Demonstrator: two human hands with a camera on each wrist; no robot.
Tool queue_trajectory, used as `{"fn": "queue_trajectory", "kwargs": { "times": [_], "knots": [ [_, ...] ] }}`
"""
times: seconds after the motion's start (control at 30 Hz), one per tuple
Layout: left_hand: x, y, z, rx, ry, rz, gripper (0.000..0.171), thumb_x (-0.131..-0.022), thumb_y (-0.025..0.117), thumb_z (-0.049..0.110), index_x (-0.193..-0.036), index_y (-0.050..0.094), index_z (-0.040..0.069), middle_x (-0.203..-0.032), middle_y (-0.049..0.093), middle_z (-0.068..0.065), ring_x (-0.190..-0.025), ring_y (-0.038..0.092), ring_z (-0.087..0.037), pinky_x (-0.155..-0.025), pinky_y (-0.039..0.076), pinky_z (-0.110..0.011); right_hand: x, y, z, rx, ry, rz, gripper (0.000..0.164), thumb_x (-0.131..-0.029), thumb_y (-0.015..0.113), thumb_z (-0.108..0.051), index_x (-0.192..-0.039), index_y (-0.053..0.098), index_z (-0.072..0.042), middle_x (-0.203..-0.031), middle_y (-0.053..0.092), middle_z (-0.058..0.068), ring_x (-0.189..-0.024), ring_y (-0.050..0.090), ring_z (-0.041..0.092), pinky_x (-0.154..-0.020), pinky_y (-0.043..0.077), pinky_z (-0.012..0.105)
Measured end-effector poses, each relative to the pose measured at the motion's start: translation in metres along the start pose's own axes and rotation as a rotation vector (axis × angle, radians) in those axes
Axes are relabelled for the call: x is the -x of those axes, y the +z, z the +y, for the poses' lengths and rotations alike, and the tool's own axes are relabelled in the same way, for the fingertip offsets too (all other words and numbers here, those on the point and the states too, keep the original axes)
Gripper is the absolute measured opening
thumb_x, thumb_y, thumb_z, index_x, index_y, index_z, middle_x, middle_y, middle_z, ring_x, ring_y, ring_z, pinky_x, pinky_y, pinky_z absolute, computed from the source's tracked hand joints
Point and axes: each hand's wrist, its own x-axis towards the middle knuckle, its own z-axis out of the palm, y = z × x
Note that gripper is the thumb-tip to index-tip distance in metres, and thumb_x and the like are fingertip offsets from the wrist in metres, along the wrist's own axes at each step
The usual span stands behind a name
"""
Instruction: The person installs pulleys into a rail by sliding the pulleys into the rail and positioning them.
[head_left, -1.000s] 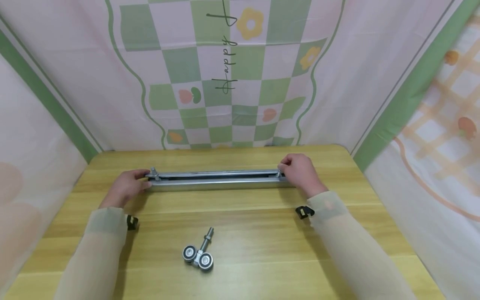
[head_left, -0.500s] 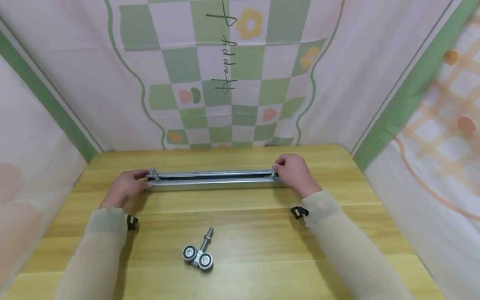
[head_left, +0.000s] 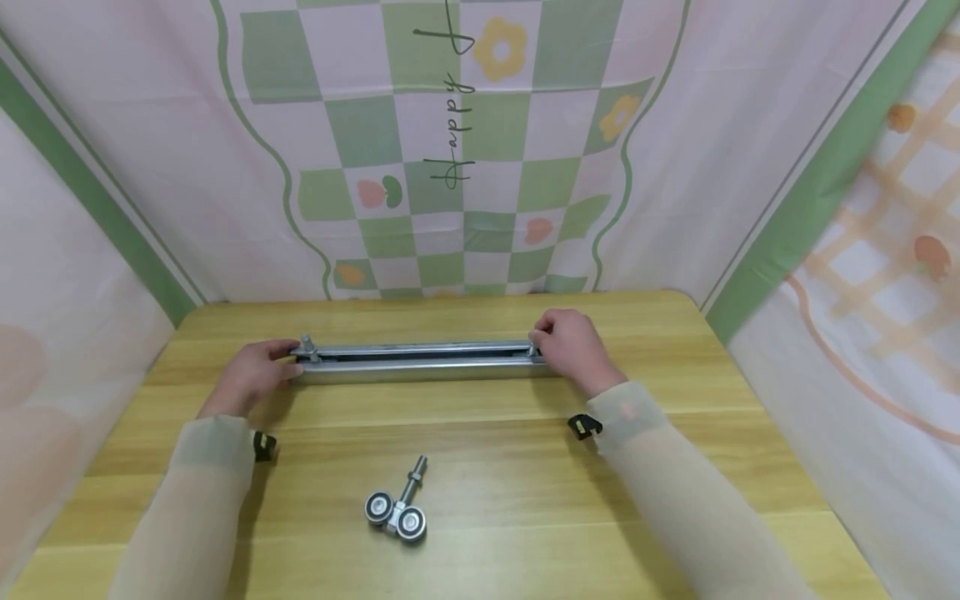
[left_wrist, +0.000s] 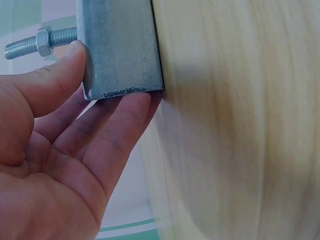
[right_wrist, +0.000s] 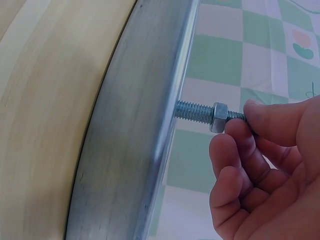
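1 wheeled bolt [head_left: 396, 515] lies apart from the rail [head_left: 427, 370].

Behind the far edge of the table [head_left: 510, 467], you can read the word "Happy" [head_left: 456, 127], written sideways up the checked cloth [head_left: 487, 183] in dark script. The next stroke, higher up, runs out of your head view, so you can't make it out.

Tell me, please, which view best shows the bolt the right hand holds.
The right wrist view: the bolt and its nut appear large. The head view shows it small, partly hidden; the left wrist view, not at all.
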Motion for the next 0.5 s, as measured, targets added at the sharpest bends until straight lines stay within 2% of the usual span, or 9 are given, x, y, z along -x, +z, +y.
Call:
{"fn": "queue_trajectory", "kwargs": {
  "times": [0.2,0.5],
  "knots": [
    [-0.001,0.0,-0.001,-0.01,0.011,0.001,0.061,-0.099,0.064,0.026,-0.151,0.042,0.005,-0.153,0.036,-0.026,-0.132,0.039,-0.045,-0.106,0.028,-0.066,0.0,0.004,-0.008,0.001,-0.015,-0.011,0.016,-0.096,0.065,-0.017,-0.097,0.071,-0.003,-0.09,0.069,0.009,-0.083,0.062,0.027,-0.077,0.052,0.044],
    [-0.001,-0.001,-0.002,-0.019,0.014,0.001,0.061,-0.098,0.064,0.027,-0.151,0.042,0.006,-0.153,0.036,-0.027,-0.133,0.038,-0.046,-0.106,0.027,-0.066,-0.004,0.015,-0.02,0.006,-0.028,-0.007,0.013,-0.096,0.066,-0.018,-0.094,0.071,-0.006,-0.087,0.068,0.006,-0.081,0.061,0.025,-0.076,0.051,0.042]
  ]
}}
